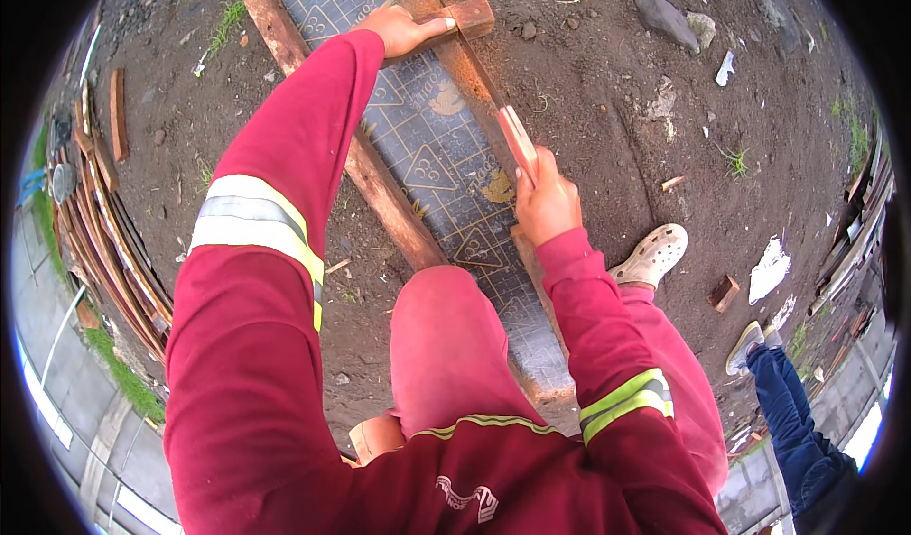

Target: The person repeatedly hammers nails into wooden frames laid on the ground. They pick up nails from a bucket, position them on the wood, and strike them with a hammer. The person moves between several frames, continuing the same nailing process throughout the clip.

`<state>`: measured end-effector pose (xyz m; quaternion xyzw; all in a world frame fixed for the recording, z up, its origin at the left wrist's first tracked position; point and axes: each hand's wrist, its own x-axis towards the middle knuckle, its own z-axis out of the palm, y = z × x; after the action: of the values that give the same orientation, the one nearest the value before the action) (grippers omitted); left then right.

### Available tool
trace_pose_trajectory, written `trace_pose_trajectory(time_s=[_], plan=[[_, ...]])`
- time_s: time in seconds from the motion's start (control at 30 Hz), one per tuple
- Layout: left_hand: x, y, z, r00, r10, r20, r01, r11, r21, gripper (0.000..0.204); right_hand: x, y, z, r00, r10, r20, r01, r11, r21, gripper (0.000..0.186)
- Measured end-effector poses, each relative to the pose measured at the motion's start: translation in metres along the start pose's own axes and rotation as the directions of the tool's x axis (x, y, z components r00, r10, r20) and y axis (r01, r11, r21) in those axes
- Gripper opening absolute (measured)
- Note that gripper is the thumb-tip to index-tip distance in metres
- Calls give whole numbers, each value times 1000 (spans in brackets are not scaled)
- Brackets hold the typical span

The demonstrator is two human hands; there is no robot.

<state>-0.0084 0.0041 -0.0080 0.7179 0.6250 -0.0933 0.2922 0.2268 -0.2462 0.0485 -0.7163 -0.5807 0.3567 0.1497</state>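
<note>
My left hand [403, 30] reaches far forward and presses a small wooden block [472, 16] against the right wooden rail [465, 65] of a long frame lying on the dirt. My right hand [546, 203] is closed around the reddish handle [519, 141] of a tool held over the same rail; its working end is hidden. Between the right rail and the left rail [380, 184] lies a blue-grey patterned sheet [432, 141]. My left knee rests over the frame.
Bare dirt with stones [664, 18] and scraps surrounds the frame. A stack of wooden strips [109, 241] lies at the left. A small wood offcut [724, 292] sits at the right. Another person's leg and shoe [759, 345] stand at the lower right.
</note>
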Motion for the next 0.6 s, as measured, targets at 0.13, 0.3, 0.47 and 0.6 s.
trace_pose_trajectory(time_s=[0.13, 0.3, 0.47, 0.6], plan=[[-2, 3, -1, 999, 49, 11, -49, 999, -5, 91, -63, 11, -36, 1000, -28, -10, 29, 999, 38, 32], [-6, 5, -1, 994, 93, -55, -97, 992, -83, 92, -14, 7, -13, 998, 69, 10, -68, 997, -20, 30], [6, 1, -6, 999, -43, 15, 43, 999, -11, 97, -44, 10, -37, 1000, -3, 7, 3, 1000, 21, 30], [11, -5, 1, 999, 34, 36, -36, 998, 49, 100, -22, -12, -45, 999, 38, 23, -37, 999, -6, 27]])
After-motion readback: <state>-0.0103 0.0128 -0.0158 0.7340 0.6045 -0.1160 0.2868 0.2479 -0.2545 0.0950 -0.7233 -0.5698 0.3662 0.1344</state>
